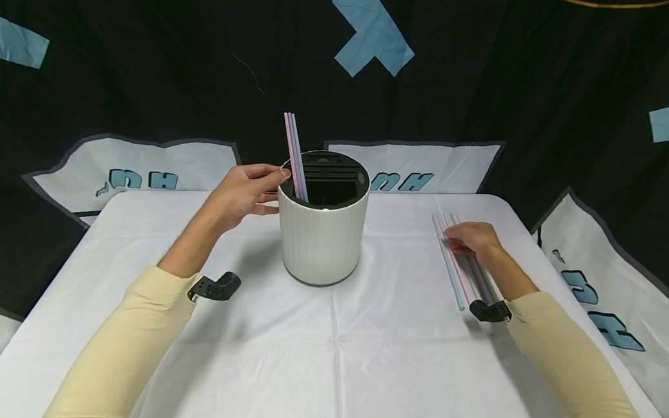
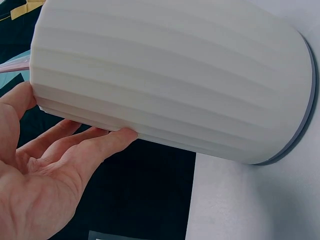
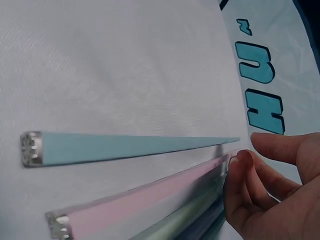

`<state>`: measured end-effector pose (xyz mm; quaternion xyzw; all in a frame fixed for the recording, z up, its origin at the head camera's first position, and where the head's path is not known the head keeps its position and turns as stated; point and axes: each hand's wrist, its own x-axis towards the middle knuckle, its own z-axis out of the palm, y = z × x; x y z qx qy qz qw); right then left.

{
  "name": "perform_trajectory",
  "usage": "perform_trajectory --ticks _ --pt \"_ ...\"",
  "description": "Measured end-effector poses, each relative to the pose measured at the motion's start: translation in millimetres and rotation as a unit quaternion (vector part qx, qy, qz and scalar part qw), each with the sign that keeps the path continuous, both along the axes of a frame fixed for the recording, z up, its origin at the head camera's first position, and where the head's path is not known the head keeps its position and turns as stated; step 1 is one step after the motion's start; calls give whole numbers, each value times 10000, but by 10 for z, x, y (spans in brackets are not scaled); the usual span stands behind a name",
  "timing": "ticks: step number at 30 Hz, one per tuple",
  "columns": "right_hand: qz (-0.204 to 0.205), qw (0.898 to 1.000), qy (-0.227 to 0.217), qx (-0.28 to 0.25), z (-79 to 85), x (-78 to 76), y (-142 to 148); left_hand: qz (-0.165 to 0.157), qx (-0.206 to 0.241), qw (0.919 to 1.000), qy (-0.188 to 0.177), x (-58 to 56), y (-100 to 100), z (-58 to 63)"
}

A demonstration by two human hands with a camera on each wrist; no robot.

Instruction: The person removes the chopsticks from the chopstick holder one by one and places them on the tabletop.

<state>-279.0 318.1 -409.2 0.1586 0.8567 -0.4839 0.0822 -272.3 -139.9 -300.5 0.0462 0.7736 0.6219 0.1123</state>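
A white ribbed utensil holder [image 1: 328, 245] with a dark divided insert stands upright on the table. Several pastel chopsticks [image 1: 293, 150] stick up from its left side. My left hand [image 1: 250, 192] touches the holder's left side, its thumb tip at the rim beside those chopsticks. Its extended fingers [image 2: 117, 141] lie along the ribbed wall. On the right, my right hand [image 1: 475, 238] is over a row of loose chopsticks. A blue chopstick [image 3: 115, 146] and a pink chopstick [image 3: 140, 192] show silver patterned ends; thumb and fingertips are close by their far ends, a gap between them.
A white cloth [image 1: 299, 373] covers the table. Beyond its far edge hangs a black backdrop [image 1: 156, 79] with blue patches. White panels with blue lettering [image 1: 163, 180] line the far and right edges. A dark strap [image 1: 217, 287] is on each wrist.
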Motion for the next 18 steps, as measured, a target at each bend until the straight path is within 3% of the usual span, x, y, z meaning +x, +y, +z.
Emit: perform_trajectory --ticks 6,14,18 --pt "330 9985 357 -243 304 25 -143 -2 60 10000 -75 2 7 -6" --pt "781 9876 1104 -797 1145 118 -779 -16 5 10000 -41 6 9 6" --pt "1029 9794 1490 -898 1480 171 -1153 -13 -17 10000 -37 10 0 15"
